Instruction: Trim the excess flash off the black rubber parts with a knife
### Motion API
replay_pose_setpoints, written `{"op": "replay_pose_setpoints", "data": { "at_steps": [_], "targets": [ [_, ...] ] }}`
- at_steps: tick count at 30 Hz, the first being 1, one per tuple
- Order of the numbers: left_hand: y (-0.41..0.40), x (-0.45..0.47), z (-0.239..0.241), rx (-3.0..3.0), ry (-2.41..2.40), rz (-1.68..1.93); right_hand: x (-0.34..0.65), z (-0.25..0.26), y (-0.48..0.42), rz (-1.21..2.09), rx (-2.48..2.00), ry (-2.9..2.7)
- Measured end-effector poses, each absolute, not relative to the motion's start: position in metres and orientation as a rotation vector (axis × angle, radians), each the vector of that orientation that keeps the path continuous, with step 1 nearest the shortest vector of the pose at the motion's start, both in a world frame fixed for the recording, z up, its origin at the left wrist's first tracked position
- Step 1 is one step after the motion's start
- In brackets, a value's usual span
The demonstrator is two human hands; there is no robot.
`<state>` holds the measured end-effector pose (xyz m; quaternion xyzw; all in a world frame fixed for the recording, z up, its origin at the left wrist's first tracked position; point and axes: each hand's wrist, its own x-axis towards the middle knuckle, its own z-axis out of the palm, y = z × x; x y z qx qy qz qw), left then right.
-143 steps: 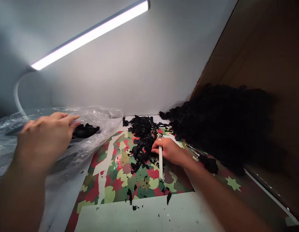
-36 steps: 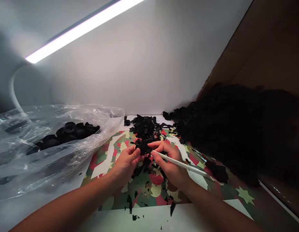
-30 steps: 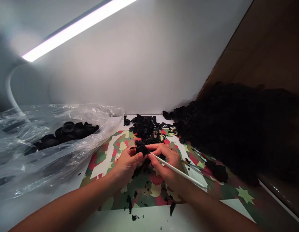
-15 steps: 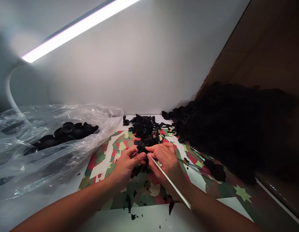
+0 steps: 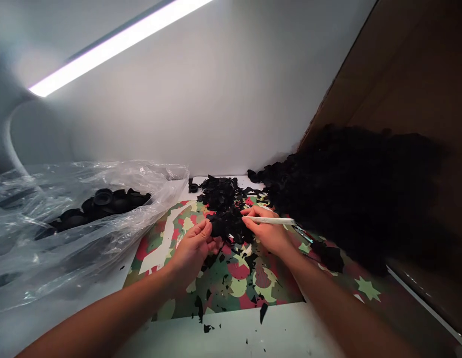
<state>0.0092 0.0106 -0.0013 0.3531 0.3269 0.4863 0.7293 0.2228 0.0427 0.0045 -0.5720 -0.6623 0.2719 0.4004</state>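
My left hand is closed on a black rubber-like piece, pinched between thumb and fingers; its exact kind does not show against the dark scraps. To the right, my right hand grips a slim white pen-like tool, lying nearly level with its blunt end to the right. The tool's working tip is hidden by the fingers. Between and beyond the hands lie black scraps, heaped on a camouflage-patterned sheet with stars and tree shapes.
On the left, a clear plastic bag holds several round black parts. A large black pile spills from a cardboard box on the right. A slender metallic tool lies beside the pile. Overhead shines a lamp.
My right hand has moved right and slightly away from my left hand. The white tool has swung from slanting toward me to nearly level. My left hand stays almost in place.
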Motion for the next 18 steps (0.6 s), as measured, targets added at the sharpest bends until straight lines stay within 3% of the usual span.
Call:
{"op": "replay_pose_setpoints", "data": {
  "at_steps": [9,18],
  "targets": [
    [0.014,0.005,-0.006,1.195,0.875,1.020,0.196,0.020,0.006,1.132,-1.051,-1.588],
    [0.017,0.003,-0.011,1.269,0.916,1.026,0.186,0.011,-0.001,0.740,-1.039,-1.776]
  ]
}}
